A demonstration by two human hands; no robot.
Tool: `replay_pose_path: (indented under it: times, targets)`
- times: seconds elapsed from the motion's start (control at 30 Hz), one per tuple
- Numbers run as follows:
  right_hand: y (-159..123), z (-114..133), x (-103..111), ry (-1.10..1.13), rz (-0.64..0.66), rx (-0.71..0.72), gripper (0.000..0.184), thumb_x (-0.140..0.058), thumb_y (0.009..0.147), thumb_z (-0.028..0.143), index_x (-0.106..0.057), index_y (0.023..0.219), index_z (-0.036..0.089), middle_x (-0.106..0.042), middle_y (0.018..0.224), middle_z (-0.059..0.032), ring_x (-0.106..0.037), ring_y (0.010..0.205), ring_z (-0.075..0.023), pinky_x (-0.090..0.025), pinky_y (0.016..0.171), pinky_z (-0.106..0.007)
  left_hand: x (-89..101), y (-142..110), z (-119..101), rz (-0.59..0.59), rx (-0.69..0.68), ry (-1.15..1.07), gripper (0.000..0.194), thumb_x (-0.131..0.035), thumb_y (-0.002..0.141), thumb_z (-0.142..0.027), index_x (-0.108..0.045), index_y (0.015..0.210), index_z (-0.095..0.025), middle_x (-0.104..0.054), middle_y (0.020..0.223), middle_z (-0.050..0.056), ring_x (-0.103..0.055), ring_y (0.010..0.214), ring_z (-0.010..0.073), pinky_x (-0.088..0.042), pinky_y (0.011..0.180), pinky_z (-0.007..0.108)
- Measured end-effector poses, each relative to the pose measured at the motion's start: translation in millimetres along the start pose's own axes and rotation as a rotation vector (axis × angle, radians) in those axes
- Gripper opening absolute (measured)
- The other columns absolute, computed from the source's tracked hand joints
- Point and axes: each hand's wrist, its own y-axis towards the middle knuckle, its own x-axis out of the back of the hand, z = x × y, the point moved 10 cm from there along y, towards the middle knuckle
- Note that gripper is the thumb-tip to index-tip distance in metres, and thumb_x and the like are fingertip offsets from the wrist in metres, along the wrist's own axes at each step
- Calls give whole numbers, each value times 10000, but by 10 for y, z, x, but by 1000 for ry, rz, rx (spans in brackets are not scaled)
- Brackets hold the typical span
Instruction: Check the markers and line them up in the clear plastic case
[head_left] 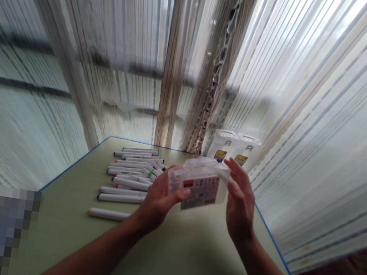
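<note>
Head view: my left grip [159,200] clasps a translucent plastic case [202,188] above the counter [62,229]; my right grip [241,206], fingers extended, is unclenched at its end. Markers [121,199] lie uncased leftward.

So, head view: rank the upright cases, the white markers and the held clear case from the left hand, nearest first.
1. Held clear case: in the left hand.
2. White markers: on the table, left side.
3. Upright cases: back right.
</note>
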Motion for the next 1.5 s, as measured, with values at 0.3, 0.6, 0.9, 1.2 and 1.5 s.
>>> replay_pose_path:
  times: [0.3, 0.6, 0.9, 1.2, 1.5]
  targets:
    - [-145, 28, -221, 253, 98, -107, 246, -555, 913, 344, -639, 1123, 247, -673, 886, 1, -592, 797, -200, -450, 741, -314, 116, -92, -180, -116, -163, 187, 384, -664, 840, -294, -538, 1195, -220, -661, 940, 11, -612, 833, 189, -460, 761, 285]
    - [-221, 166, -228, 109, 111, -42, 181, -509, 935, 312, -633, 1045, 238, -579, 706, 36, -500, 633, -162, -367, 599, -284, 138, -251, -555, -274, -502, 664, 230, -459, 936, -298, -621, 1062, -195, -653, 944, 32, -596, 869, 214, -433, 753, 307]
    - [-273, 237, -201, 74, 107, 16, 233, -488, 942, 286, -632, 1125, 276, -562, 680, 41, -499, 617, -169, -361, 614, -306, 78, -346, -584, -278, -573, 776, 314, -413, 978, -371, -633, 1089, -176, -644, 979, 66, -614, 864, 225, -470, 721, 320]
    - [-268, 324, -165, -40, 72, 86, 237, -475, 966, 320, -632, 1129, 250, -631, 735, 20, -569, 632, -175, -419, 575, -293, 101, -312, -536, -284, -541, 760, 341, -399, 1011, -411, -602, 1165, -185, -643, 1038, 82, -628, 923, 233, -493, 792, 343]
    - [-294, 393, -127, -253, -77, 135, 417, -688, 909, 280, -591, 1314, 248, -738, 1138, -87, -739, 956, -244, -603, 789, -334, -1, -158, -97, -168, -213, 595, 792, -593, 932, -540, -220, 1566, -246, -189, 1647, 173, -249, 1519, 348, -373, 1162, 542]
